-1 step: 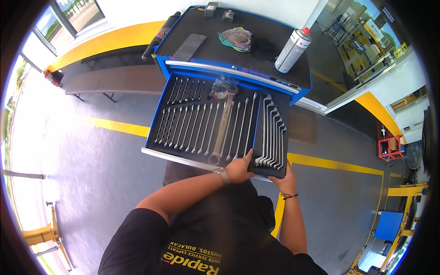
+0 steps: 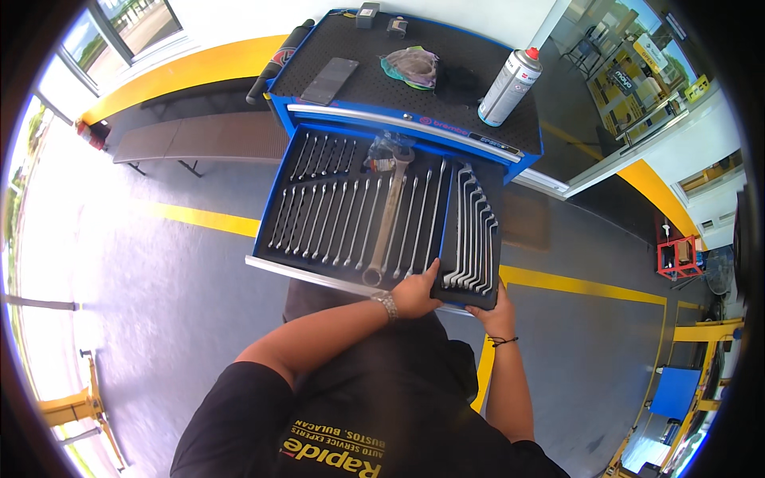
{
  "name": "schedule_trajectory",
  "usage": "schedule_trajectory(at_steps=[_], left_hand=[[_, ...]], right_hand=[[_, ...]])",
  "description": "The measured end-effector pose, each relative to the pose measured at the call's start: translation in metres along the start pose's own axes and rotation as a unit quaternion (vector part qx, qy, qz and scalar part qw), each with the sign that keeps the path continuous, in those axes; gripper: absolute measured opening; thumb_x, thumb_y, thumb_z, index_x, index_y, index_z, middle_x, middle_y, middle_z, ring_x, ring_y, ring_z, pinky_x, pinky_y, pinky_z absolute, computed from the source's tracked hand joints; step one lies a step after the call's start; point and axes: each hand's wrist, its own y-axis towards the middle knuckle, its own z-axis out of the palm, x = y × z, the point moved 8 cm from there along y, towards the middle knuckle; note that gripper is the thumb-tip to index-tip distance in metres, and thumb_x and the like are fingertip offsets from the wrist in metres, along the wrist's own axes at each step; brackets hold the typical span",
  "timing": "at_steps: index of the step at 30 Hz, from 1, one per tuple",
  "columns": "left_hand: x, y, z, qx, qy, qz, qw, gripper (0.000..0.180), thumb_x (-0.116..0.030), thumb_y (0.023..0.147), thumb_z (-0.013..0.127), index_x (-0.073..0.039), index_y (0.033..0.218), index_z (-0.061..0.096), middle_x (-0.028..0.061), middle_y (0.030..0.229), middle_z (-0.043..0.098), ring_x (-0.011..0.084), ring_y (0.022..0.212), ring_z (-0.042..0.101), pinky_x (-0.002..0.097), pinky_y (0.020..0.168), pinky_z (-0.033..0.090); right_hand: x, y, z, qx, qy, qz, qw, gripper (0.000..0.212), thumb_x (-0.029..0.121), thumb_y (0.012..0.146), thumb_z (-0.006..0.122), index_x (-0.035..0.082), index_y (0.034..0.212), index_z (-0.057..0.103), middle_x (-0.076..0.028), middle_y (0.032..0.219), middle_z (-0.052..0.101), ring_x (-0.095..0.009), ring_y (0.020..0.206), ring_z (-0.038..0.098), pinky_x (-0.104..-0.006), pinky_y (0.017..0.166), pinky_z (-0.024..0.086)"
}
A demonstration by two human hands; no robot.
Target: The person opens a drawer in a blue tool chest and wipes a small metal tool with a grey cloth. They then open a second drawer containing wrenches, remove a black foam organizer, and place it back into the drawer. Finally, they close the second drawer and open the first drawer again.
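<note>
A black foam tray (image 2: 454, 296) of offset ring wrenches (image 2: 476, 231) lies at the right side of the pulled-out drawer (image 2: 319, 275), its near end over the drawer's front edge. My left hand (image 2: 416, 295) grips the tray's near left corner, thumb laid along the top. At the near right corner my right hand (image 2: 498, 316) holds the tray's edge, its fingers partly hidden beneath. To the left, combination wrenches (image 2: 335, 223) lie in rows in dark foam. One large wrench (image 2: 386, 227) rests across them, with a clear plastic bag (image 2: 384, 151) by its far end.
Atop the blue tool cabinet (image 2: 526, 163) are a spray can (image 2: 510, 86), a crumpled cloth (image 2: 410, 68), a dark flat panel (image 2: 330, 81) and small boxes (image 2: 367, 16). A brown bench (image 2: 199, 137) stands left. A glass door (image 2: 590, 88) is at the right.
</note>
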Motion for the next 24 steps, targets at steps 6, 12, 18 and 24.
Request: schedule_trajectory(at_steps=[6,12,18,24], left_hand=[[0.006,0.0,0.006,-0.026,0.026,0.018,0.999,0.105,-0.029,0.08,0.076,0.009,0.153,0.011,0.0286,0.089,0.069,0.0435,0.086,0.067,0.0477,0.081,0.053],[-0.001,-0.001,0.0,0.003,0.011,-0.002,1.0,0.104,-0.028,0.08,0.076,0.009,0.153,0.011,0.0298,0.094,0.068,0.0437,0.09,0.067,0.0477,0.084,0.052],[-0.002,-0.001,-0.002,0.003,0.026,-0.024,0.999,0.105,-0.029,0.079,0.078,0.008,0.153,0.013,0.0309,0.099,0.068,0.0445,0.094,0.067,0.0473,0.086,0.053],[-0.001,-0.001,-0.003,-0.006,0.028,-0.01,1.0,0.104,-0.031,0.079,0.078,0.007,0.153,0.016,0.0301,0.098,0.068,0.0436,0.092,0.068,0.0466,0.085,0.053]], right_hand=[[0.004,-0.001,0.0,0.006,-0.006,0.002,1.0,0.101,0.023,0.057,0.095,0.003,0.142,0.045,-0.018,0.111,0.071,-0.031,0.101,0.071,-0.0371,0.089,0.055],[0.005,-0.002,-0.002,0.005,-0.027,0.01,1.0,0.103,0.03,0.057,0.095,0.004,0.144,0.044,-0.019,0.11,0.071,-0.032,0.101,0.071,-0.038,0.088,0.055],[0.012,-0.001,-0.005,0.01,-0.024,0.021,0.999,0.106,0.034,0.058,0.094,0.004,0.146,0.043,-0.019,0.115,0.07,-0.032,0.106,0.069,-0.038,0.091,0.054],[0.013,0.0,-0.005,0.011,-0.011,0.003,1.0,0.105,0.032,0.059,0.094,0.006,0.147,0.043,-0.019,0.117,0.069,-0.032,0.107,0.069,-0.038,0.091,0.054]])
